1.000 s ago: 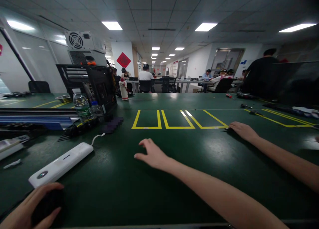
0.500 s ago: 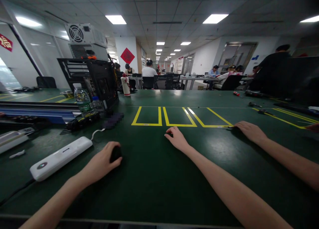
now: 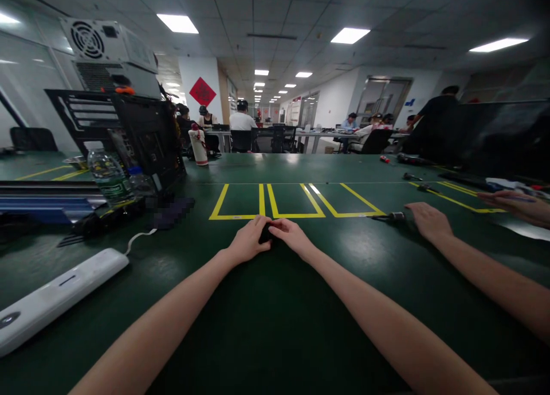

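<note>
Near the middle of the green table, my left hand (image 3: 249,238) is closed around a small black object (image 3: 265,233); its kind is hidden by the fingers. My right hand (image 3: 293,238) meets it from the right, its thumb and fingers drawn together at the object's edge. Just beyond both hands lie yellow tape outlines (image 3: 296,216) on the tabletop (image 3: 266,315). The palms and most of the black object are out of sight.
A co-worker's hand (image 3: 429,220) rests by a black tool (image 3: 389,216) at right; another hand (image 3: 513,206) holds a pen-like item. At left are a white power strip (image 3: 64,292), a plastic bottle (image 3: 107,174) and a black computer case (image 3: 148,137).
My left hand has carried the black object right and forward to my right hand, which now touches it. The view has turned slightly right. The co-worker's tool shows more.
</note>
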`<state>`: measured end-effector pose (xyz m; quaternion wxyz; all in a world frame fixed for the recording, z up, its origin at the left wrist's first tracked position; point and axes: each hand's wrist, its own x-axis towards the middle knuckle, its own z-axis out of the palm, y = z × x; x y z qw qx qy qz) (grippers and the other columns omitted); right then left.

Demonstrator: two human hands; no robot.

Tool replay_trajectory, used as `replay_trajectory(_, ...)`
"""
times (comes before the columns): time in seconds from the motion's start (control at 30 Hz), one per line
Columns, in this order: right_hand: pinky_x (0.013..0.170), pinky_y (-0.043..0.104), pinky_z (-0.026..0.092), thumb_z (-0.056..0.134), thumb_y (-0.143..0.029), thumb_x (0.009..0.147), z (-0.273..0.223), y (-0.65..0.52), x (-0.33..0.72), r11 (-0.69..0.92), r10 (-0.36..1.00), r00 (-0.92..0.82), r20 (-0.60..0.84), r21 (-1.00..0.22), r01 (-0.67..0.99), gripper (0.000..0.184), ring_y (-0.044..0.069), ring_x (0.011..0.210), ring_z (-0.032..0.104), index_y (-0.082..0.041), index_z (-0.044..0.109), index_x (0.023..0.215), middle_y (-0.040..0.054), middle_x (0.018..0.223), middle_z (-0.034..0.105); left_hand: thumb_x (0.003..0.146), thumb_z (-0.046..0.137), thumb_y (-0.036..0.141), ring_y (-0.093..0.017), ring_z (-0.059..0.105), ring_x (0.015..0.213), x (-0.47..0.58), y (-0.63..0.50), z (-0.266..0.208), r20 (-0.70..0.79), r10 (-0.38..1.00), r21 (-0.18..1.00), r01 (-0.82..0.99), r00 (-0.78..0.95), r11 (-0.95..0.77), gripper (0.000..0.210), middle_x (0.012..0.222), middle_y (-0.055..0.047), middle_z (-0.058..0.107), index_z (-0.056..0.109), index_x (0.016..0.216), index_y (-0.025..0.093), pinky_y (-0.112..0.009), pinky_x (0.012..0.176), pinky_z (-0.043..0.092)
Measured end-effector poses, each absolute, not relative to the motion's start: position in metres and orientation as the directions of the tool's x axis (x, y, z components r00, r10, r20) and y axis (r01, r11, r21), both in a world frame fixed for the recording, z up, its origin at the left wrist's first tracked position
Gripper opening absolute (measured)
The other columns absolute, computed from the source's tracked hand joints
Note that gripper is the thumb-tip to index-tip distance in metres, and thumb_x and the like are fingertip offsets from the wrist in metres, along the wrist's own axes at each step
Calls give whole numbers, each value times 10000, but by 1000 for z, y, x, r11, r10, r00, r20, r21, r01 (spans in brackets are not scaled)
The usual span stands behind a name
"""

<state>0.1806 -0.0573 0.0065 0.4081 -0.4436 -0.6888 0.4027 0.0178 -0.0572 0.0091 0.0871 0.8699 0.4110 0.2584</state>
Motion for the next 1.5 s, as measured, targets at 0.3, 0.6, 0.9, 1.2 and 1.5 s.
replay_trajectory(0.3, 858, 349, 430, 656, -254, 641, 6, -74, 183, 274, 868, -441, 229, -961, 41, 343, 147, 887, 562, -185, 507, 943, 24, 945, 571, 741, 557, 335, -260, 425, 1095, 4, -77, 6, 491, 627, 255, 588, 605, -767, 657, 1225, -95, 394, 182, 1269, 222, -450, 905, 365)
replay_trajectory(0.6, 863, 344, 431, 661, -214, 634, 4, -78, 179, 301, 853, -456, 254, -953, 32, 337, 148, 899, 559, -193, 499, 929, 11, 945, 552, 727, 583, 388, -287, 401, 1077, -1, -76, 6, 488, 633, 163, 649, 601, -743, 627, 1211, -105, 411, 261, 1229, 195, -453, 890, 345)
replay_trajectory(0.9, 827, 311, 426, 603, -273, 697, 3, -74, 174, 281, 888, -375, 265, -960, -12, 190, 122, 826, 550, -185, 519, 842, -6, 851, 558, 744, 567, 375, -259, 404, 1123, 1, -77, 7, 486, 623, 166, 635, 613, -754, 616, 1200, -99, 426, 229, 1229, 202, -439, 946, 287)
replay_trajectory(1.2, 863, 349, 422, 559, -303, 731, 4, -72, 174, 259, 895, -394, 210, -963, 75, 277, 156, 928, 541, -182, 518, 976, 40, 998, 560, 756, 548, 382, -260, 414, 1108, 2, -76, 8, 468, 656, 227, 637, 592, -736, 557, 1184, -90, 433, 260, 1204, 216, -449, 927, 297)
replay_trajectory(1.5, 885, 353, 417, 655, -222, 637, 6, -76, 178, 218, 875, -435, 213, -975, -38, 322, 161, 964, 538, -199, 514, 925, 15, 990, 556, 744, 566, 384, -261, 408, 1108, 1, -76, 8, 466, 656, 219, 640, 594, -736, 581, 1196, -85, 422, 252, 1206, 226, -453, 926, 291)
